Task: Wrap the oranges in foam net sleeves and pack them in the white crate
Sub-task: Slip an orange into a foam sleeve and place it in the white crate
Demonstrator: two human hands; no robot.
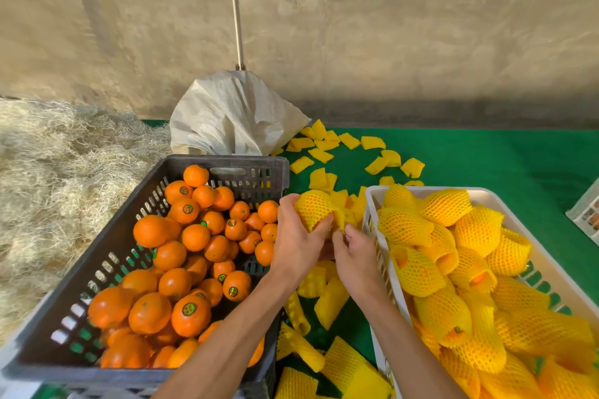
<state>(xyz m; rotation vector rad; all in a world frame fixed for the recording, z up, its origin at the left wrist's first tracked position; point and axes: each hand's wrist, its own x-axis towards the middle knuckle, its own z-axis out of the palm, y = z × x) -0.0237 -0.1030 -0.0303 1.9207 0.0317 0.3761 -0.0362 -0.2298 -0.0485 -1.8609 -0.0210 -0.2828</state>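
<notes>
Orange [313, 209] sits between the dark crate [97, 269] on the left and the white crate [372, 201] on the right, almost fully covered by a yellow foam net sleeve [338, 215]. Left hand [296, 236] cups it, fingers curled round. Right hand [355, 253] pinches the sleeve's loose end, probably; fingertips partly hidden. White crate holds many wrapped oranges [447, 206].

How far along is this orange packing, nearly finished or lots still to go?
Roughly midway, at a guess. Done: the white crate already holds a heap of wrapped oranges. In hand: the left hand holds a netted orange while the right hand pinches the sleeve's loose end. Left: the dark crate is still piled with bare oranges, and spare sleeves lie on the green mat.
</notes>
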